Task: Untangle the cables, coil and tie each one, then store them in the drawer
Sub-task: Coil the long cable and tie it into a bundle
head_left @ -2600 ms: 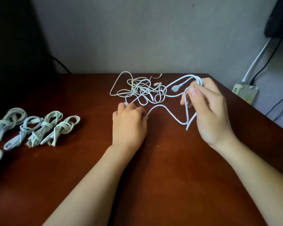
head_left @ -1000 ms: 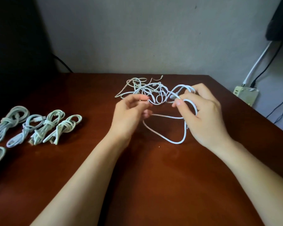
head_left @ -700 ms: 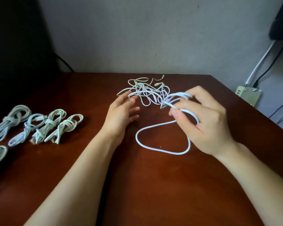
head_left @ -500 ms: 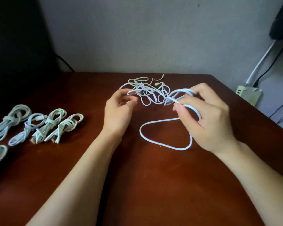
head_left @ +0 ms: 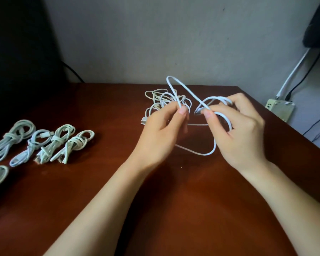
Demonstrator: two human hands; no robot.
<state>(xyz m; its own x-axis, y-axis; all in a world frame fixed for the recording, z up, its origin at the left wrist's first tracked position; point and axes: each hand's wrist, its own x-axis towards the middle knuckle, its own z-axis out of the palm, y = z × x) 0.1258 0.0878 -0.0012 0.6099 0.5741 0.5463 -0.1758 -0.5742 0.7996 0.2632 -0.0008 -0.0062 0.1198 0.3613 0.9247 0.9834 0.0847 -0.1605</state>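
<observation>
In the air just above the table [head_left: 174, 209], right of centre and toward the far side: a white cable [head_left: 215, 145], partly coiled. Runs from a few loops in the right grip [head_left: 242, 130], up over a tall arch, then down into the left grip [head_left: 161, 133]. Hangs below as one slack loop, close to the table. Right grip: thumb and fingers pinching the gathered loops. Left grip: thumb and fingertips pinching a single strand, just in front of the tangle [head_left: 161, 100] lying on the far part of the table.

Not possible to tell: pinched strand free of the tangle, or threaded through it. If threaded, risk of dragging the whole heap along with the next pull and of tightening its knots instead of loosening them. Risk too of snagging the metal plug [head_left: 144, 120], at the near left of the heap, in a passing loop. On easing the right pinch to take in a new turn: likely loss of the springy loops, and of the coil with them. In the crossed arch, risk of a kink if wound in without untwisting first.

Farther left, near the left edge: a row of tied bundles [head_left: 63, 145], well apart from the work. Beyond the right edge, by the wall: a power strip [head_left: 280, 109].
</observation>
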